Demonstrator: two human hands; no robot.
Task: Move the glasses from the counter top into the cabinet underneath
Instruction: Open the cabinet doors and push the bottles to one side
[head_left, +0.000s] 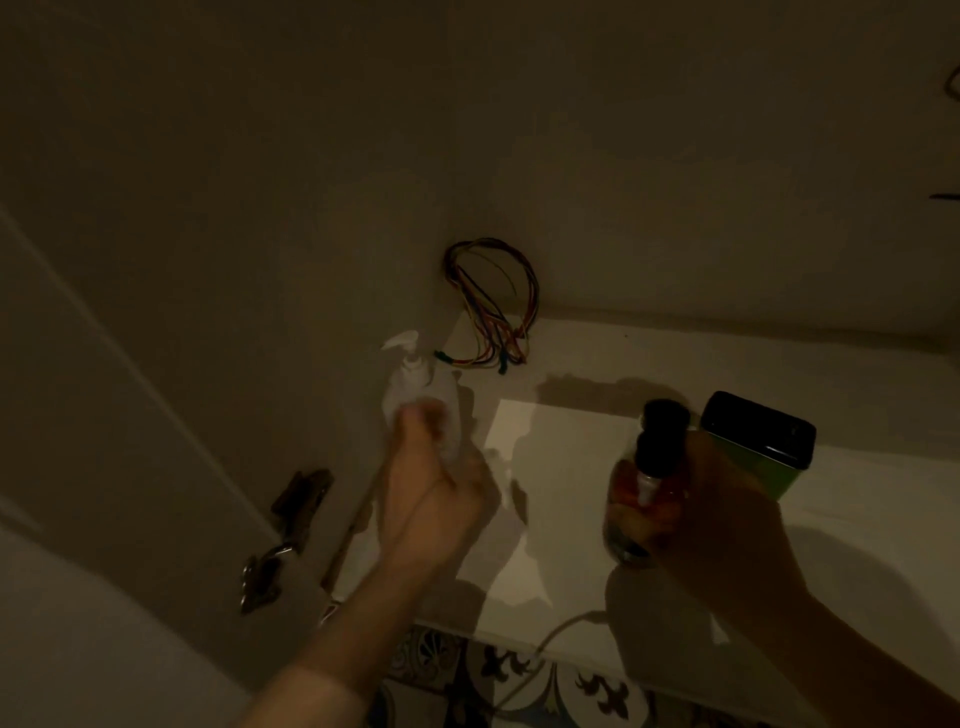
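Note:
The scene is dim, inside a white cabinet. My left hand grips a white pump bottle that stands at the left side of the cabinet shelf, near the back corner. My right hand holds a glass bottle with an orange tint and two dark caps just above the shelf. Right behind it stands a green tin with a black lid, and whether my right hand also touches it I cannot tell.
A bundle of coloured wires hangs from the back corner onto the shelf. A cabinet door with metal hinges stands open at the left. Patterned floor tiles and a white cable show below the shelf's front edge.

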